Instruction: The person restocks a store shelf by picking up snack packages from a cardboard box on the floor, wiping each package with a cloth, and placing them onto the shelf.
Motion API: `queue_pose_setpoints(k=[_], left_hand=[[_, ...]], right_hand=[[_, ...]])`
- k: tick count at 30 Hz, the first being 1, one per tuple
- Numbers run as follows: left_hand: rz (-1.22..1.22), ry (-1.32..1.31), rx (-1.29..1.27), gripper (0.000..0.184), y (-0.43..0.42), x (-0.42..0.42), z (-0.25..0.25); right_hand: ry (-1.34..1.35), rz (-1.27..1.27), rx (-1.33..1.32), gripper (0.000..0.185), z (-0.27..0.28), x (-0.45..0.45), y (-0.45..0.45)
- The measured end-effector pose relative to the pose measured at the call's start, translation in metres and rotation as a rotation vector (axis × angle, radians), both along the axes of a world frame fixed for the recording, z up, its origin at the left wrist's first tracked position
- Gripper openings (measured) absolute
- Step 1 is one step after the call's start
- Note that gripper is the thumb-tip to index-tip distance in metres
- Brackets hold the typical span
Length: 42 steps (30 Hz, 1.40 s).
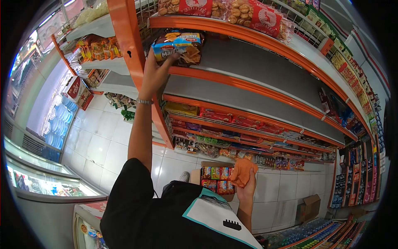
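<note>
Shop shelves point(248, 60), carton point(215, 164) below, left hand point(155, 75) clasping biscuit pack point(176, 47), right hand point(248, 186) clutching cloth point(241, 171)

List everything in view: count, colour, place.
biscuit pack: at least one, blue, upper shelf
cloth: one, orange, lower centre
stocked carton: one, brown, floor centre
second carton: one, brown, floor right
biscuit bags: at least two, red labels, top shelf
shelf rack: one, orange and grey, ahead
shelf packs: many, mixed, lower shelves
jugs: several, blue, far left
bottles: many, mixed, bottom right
shirt: one, mainly black, bottom centre
left hand: one, on biscuit pack
right hand: one, holding cloth
</note>
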<state>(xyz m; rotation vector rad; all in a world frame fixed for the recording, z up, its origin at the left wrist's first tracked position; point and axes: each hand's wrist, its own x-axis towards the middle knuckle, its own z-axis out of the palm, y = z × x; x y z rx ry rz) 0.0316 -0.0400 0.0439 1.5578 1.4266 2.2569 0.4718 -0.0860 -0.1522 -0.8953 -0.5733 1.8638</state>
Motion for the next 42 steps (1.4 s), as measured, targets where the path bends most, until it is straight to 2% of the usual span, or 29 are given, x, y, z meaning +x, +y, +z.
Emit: queue_pose_setpoints(k=[2, 6, 10, 12, 15, 21, 27, 30, 32, 35, 40, 42], left_hand=[[0.036, 0.087, -0.17, 0.042, 0.007, -0.018, 0.003], [-0.031, 0.005, -0.179, 0.041, 0.018, -0.023, 0.012], [0.022, 0.075, -0.228, 0.04, 0.032, -0.05, 0.01], [0.118, 0.086, -0.429, 0.043, 0.036, -0.061, 0.011], [0.042, 0.056, -0.484, 0.046, 0.036, -0.066, 0.019], [0.058, -0.01, -0.302, 0.055, 0.041, -0.078, 0.016], [0.105, -0.07, -0.309, 0.06, 0.043, -0.077, 0.015], [0.022, -0.087, -0.239, 0.06, 0.05, -0.082, 0.014], [0.032, -0.071, -0.273, 0.058, 0.052, -0.086, 0.014], [0.061, -0.043, -0.32, 0.056, 0.053, -0.083, 0.016], [0.103, -0.017, -0.291, 0.051, 0.052, -0.076, 0.01], [0.123, -0.025, -0.287, 0.061, 0.052, -0.078, 0.01]], right_hand=[[-0.032, -0.027, -0.061, 0.04, 0.004, 0.002, -0.006], [-0.038, -0.059, -0.042, 0.04, -0.007, 0.009, -0.009], [0.018, 0.011, 0.018, 0.039, -0.005, 0.009, -0.011], [0.023, 0.001, 0.026, 0.039, -0.003, 0.005, -0.012], [0.012, -0.056, -0.004, 0.04, -0.005, 0.001, -0.012], [0.001, -0.053, 0.01, 0.042, -0.001, -0.003, -0.012], [-0.012, -0.071, -0.013, 0.042, -0.003, -0.004, -0.01], [0.043, 0.065, 0.02, 0.04, -0.011, 0.003, -0.008], [-0.026, -0.086, -0.051, 0.038, -0.002, -0.007, -0.01], [0.002, 0.01, 0.005, 0.038, 0.004, -0.001, -0.014], [0.001, -0.102, -0.028, 0.039, -0.012, -0.001, -0.013], [0.0, -0.102, -0.029, 0.04, -0.013, 0.002, -0.013]])
